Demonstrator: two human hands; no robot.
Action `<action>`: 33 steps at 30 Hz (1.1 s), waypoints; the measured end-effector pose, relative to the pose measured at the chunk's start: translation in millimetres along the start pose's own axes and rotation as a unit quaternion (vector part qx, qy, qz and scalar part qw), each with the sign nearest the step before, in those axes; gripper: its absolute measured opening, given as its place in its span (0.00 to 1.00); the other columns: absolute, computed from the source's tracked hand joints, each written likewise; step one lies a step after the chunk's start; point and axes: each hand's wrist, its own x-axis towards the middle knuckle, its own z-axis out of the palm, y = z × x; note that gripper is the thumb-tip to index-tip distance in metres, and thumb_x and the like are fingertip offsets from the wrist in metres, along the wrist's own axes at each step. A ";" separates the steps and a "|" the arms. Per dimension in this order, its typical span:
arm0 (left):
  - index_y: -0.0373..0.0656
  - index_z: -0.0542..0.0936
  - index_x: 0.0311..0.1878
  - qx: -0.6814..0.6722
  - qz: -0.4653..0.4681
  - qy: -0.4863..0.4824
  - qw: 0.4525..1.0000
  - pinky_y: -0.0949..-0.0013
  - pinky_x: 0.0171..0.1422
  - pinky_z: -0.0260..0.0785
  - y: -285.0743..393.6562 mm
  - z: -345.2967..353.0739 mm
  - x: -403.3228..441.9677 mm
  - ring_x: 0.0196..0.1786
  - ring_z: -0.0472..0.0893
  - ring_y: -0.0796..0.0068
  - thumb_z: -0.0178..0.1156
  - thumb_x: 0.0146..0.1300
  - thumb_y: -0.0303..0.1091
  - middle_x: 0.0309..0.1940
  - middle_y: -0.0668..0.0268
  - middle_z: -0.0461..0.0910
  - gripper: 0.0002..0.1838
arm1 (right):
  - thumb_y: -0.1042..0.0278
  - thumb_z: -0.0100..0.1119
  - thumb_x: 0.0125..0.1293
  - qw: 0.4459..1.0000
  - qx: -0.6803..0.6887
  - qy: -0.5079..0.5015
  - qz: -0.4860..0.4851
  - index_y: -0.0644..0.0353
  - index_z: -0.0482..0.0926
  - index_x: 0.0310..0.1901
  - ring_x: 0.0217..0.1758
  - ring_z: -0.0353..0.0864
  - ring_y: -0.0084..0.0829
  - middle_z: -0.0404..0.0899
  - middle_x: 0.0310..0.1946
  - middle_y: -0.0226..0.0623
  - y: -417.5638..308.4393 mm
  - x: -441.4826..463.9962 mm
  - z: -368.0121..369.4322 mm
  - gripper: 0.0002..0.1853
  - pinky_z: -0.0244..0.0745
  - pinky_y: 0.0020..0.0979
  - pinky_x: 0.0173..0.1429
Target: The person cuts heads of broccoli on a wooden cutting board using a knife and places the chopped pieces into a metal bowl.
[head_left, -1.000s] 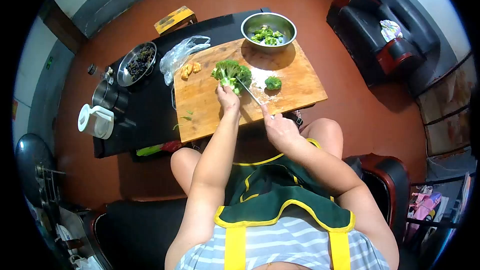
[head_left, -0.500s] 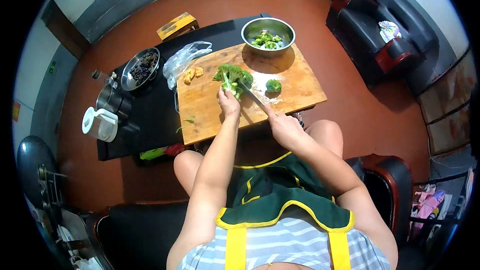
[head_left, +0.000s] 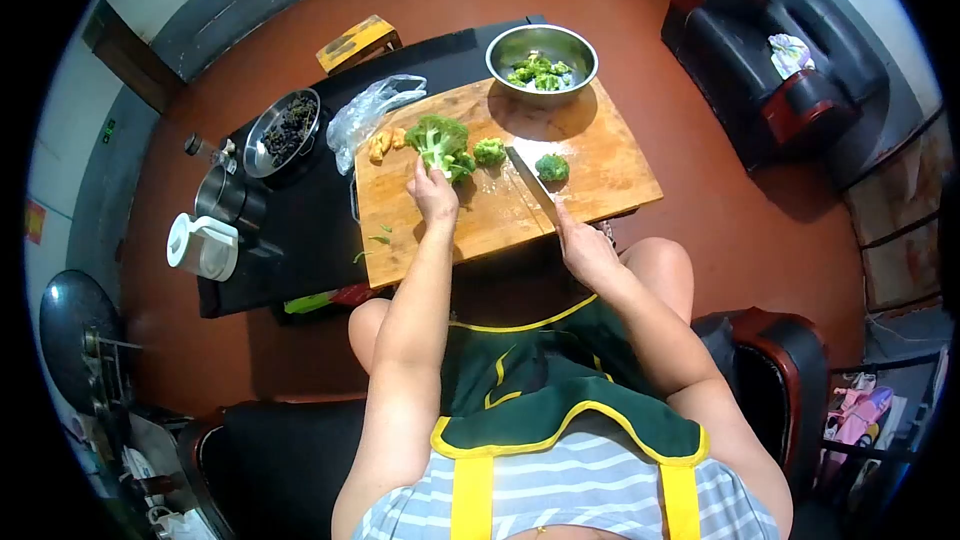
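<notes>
My left hand [head_left: 434, 194] is closed round the stem of a large broccoli head [head_left: 438, 143], held over the left part of the wooden cutting board [head_left: 400, 230]. In my right hand [head_left: 588, 254] is the handle of a kitchen knife [head_left: 530, 178], its blade pointing away from me above the board. A cut broccoli floret [head_left: 489, 151] lies between the head and the blade. Just right of the blade sits another floret [head_left: 552, 168]. Pieces of ginger [head_left: 380, 147] rest at the board's left edge, partly behind the broccoli.
A steel bowl [head_left: 590, 68] with broccoli pieces stands at the board's far edge. Left of the board are a plastic bag [head_left: 362, 120], a pan of dark food [head_left: 284, 136], a steel pot [head_left: 222, 194] and a white-lidded pitcher [head_left: 204, 246]. A wooden stool [head_left: 358, 44] stands behind the table.
A floret has come off the broccoli head and lies on the board. My left hand has shifted left with the head, while the knife has moved right, away from it.
</notes>
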 end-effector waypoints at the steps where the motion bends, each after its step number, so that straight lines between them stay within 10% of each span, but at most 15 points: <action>1: 0.44 0.64 0.66 -0.018 -0.027 -0.023 0.999 0.58 0.52 0.68 -3.3 -1.5 11.3 0.48 0.73 0.57 0.45 0.70 0.39 0.47 0.50 0.71 0.23 | 0.65 0.39 0.71 1.000 -0.010 0.012 0.002 0.58 0.50 0.70 0.33 0.78 0.57 0.77 0.28 0.57 -2.2 -1.4 -1.4 0.28 0.73 0.52 0.37; 6: 0.47 0.68 0.56 -0.359 -0.252 -0.100 0.893 0.70 0.30 0.74 8.8 -9.1 3.1 0.37 0.77 0.74 0.40 0.73 0.44 0.43 0.67 0.77 0.16 | 0.69 0.45 0.68 0.991 -0.043 0.105 -0.072 0.56 0.51 0.70 0.25 0.77 0.51 0.74 0.26 0.51 -23.9 -23.1 -12.5 0.30 0.74 0.48 0.28; 19: 0.66 0.56 0.67 -0.394 -0.283 -0.173 0.857 0.69 0.37 0.67 25.5 -25.2 -5.4 0.46 0.70 0.73 0.46 0.66 0.62 0.54 0.70 0.69 0.30 | 0.77 0.49 0.56 0.984 -0.132 0.024 -0.121 0.58 0.50 0.71 0.22 0.79 0.45 0.72 0.25 0.48 -47.2 -31.7 -16.7 0.38 0.76 0.40 0.25; 24: 0.60 0.54 0.67 -0.366 -0.263 -0.152 0.880 0.73 0.30 0.65 18.9 -16.9 -10.0 0.40 0.72 0.75 0.61 0.61 0.34 0.51 0.68 0.71 0.35 | 0.75 0.49 0.58 0.985 -0.138 -0.011 -0.102 0.59 0.50 0.71 0.23 0.80 0.45 0.73 0.27 0.50 -61.5 -32.0 -23.9 0.37 0.78 0.40 0.26; 33: 0.55 0.52 0.67 -0.287 -0.218 -0.112 0.926 0.72 0.29 0.68 13.7 -3.0 -12.1 0.40 0.74 0.74 0.59 0.63 0.32 0.50 0.64 0.72 0.34 | 0.76 0.48 0.59 0.985 -0.122 0.033 -0.116 0.59 0.49 0.71 0.23 0.80 0.48 0.75 0.28 0.53 -49.5 -12.5 -2.3 0.37 0.78 0.43 0.27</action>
